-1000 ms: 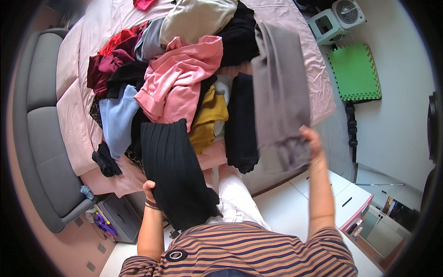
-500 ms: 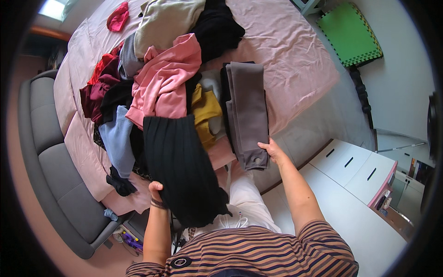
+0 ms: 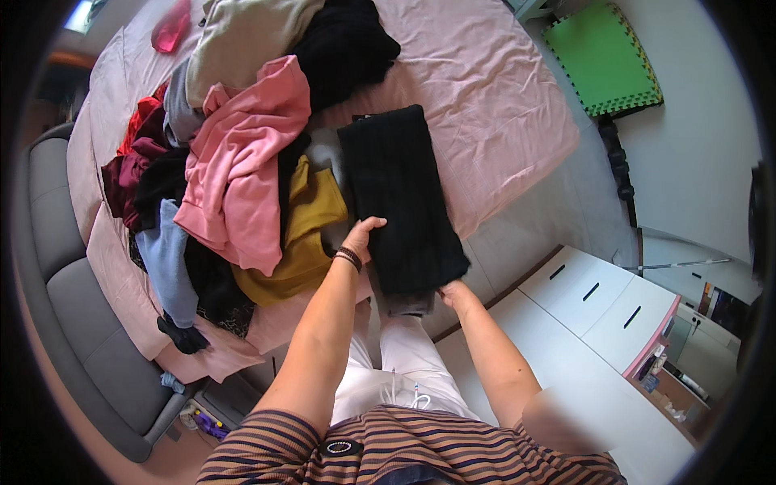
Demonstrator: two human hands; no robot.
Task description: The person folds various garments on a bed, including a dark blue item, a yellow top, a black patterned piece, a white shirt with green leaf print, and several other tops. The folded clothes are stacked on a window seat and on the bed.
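A folded black pleated garment (image 3: 400, 194) lies over folded grey trousers (image 3: 410, 306), whose near end shows below it. My left hand (image 3: 362, 240) grips the garment's left edge, thumb on top and the other fingers out of sight. At the near right corner my right hand (image 3: 453, 293) is closed on the fabric, its fingers partly hidden underneath. Just left of the stack lie a mustard-yellow garment (image 3: 311, 212) and a pink sweatshirt (image 3: 242, 166) on a heap of clothes.
The bed (image 3: 505, 121) has a pink sheet. Its heap includes a beige garment (image 3: 246, 52), a black one (image 3: 347, 52) and a light-blue one (image 3: 168, 263). A grey padded headboard (image 3: 93, 331) borders the left; a white drawer cabinet (image 3: 578, 291) stands right. Green foam mats (image 3: 605, 61) lie beyond.
The black garment has moved right and now covers the grey trousers. My left hand went right with it, while my right hand stays at the stack's near corner, slightly lower. The view has shifted.
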